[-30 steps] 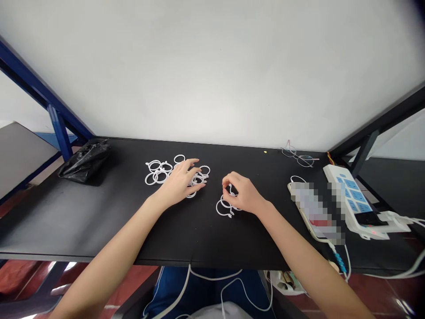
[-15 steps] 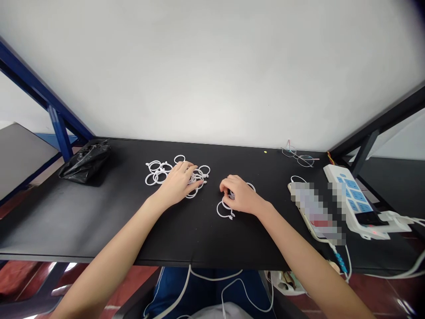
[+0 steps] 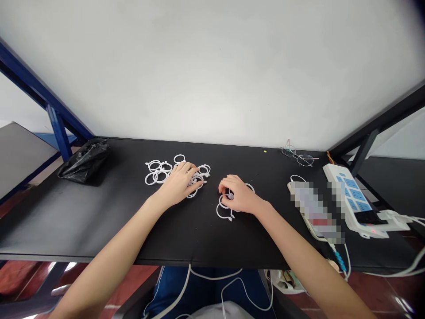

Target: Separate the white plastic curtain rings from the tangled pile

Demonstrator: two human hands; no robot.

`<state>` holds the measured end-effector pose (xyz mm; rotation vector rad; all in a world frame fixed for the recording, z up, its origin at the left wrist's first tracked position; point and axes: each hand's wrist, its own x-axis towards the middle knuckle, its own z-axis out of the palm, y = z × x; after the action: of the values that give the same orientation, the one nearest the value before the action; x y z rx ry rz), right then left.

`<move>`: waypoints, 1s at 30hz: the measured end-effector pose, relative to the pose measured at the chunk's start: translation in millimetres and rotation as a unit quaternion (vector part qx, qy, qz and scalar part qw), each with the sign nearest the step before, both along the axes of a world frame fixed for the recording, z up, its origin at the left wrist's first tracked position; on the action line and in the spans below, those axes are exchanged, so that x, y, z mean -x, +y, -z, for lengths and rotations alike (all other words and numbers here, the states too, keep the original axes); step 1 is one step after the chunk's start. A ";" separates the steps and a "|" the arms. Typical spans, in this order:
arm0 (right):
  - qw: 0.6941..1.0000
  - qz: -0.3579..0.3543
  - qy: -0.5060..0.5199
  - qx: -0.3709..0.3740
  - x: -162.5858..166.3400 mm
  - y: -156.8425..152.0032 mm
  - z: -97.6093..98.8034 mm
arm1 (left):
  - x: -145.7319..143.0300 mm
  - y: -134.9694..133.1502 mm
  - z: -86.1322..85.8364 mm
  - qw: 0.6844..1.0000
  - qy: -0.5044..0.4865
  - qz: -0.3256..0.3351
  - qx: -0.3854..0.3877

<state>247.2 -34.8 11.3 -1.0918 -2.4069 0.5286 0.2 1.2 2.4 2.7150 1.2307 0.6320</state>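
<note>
Several thin white curtain rings [image 3: 160,177], each with a small knob or eyelet, lie in an overlapping pile left of centre on the black table. My left hand [image 3: 181,179] rests over the right part of this pile with its fingers spread, hiding some rings beneath. A smaller group of white rings [image 3: 224,217] lies to the right. Over that group is my right hand [image 3: 237,192], its fingers curled down and the thumb apart from the forefinger. Rings show in the gap and around the palm; those under the hand are partly hidden.
A black plastic bag [image 3: 85,161] lies at the far left. On the right are eyeglasses [image 3: 300,157], a phone [image 3: 315,212] with a charging cable, and a white power strip [image 3: 353,199] with plugs. A pale wall [image 3: 212,88] stands behind the black table [image 3: 195,230].
My right thumb and forefinger have parted slightly, and more of a ring shows between them. My left hand has hardly moved on the pile.
</note>
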 end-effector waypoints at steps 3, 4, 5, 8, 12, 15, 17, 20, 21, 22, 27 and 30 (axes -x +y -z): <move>1.000 0.008 -0.002 0.007 0.9 -0.5 0.0 | -1.2 -0.9 -0.8 1.000 -0.003 -0.002 -0.006; 1.000 0.012 -0.003 0.008 1.2 -0.6 -0.1 | -1.9 -1.6 -1.4 1.000 -0.005 -0.005 -0.011; 1.000 0.015 -0.004 0.008 1.4 -0.8 -0.2 | -2.8 -2.5 -2.4 1.000 -0.007 -0.010 -0.017; 1.000 0.026 0.001 0.005 1.8 -1.0 0.3 | -6.8 -6.8 -6.8 0.999 -0.020 -0.019 -0.037; 0.998 0.046 0.036 0.009 2.1 -0.9 0.6 | -14.7 -15.3 -13.1 0.997 -0.053 0.000 -0.048; 0.995 0.077 0.055 0.021 2.0 -0.5 -0.1 | -21.1 -21.6 -14.9 0.996 -0.069 0.032 -0.049; 0.994 0.088 0.053 0.031 1.6 0.0 -0.5 | -24.3 -25.0 -15.2 0.995 -0.069 0.052 -0.046; 0.994 0.091 0.053 0.033 0.7 0.4 -1.4 | -26.9 -29.2 -15.9 0.994 -0.048 0.094 -0.023; 0.994 0.089 0.052 0.031 0.4 0.4 -2.0 | -27.6 -30.6 -16.2 0.993 -0.037 0.114 -0.013; 0.995 0.085 0.049 0.029 -0.1 0.3 -2.8 | -28.3 -32.1 -16.3 0.990 -0.027 0.135 -0.004; 0.998 0.046 0.003 0.050 -2.9 -0.2 -6.9 | -35.3 -39.5 -12.9 0.979 0.017 0.201 0.028; 0.998 0.039 -0.002 0.056 -3.3 0.4 -6.0 | -40.0 -41.4 -9.0 0.977 0.046 0.203 0.043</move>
<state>250.5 -34.4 17.3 -1.2288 -2.3517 0.6409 40.2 -40.2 11.4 2.8222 0.6609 0.3943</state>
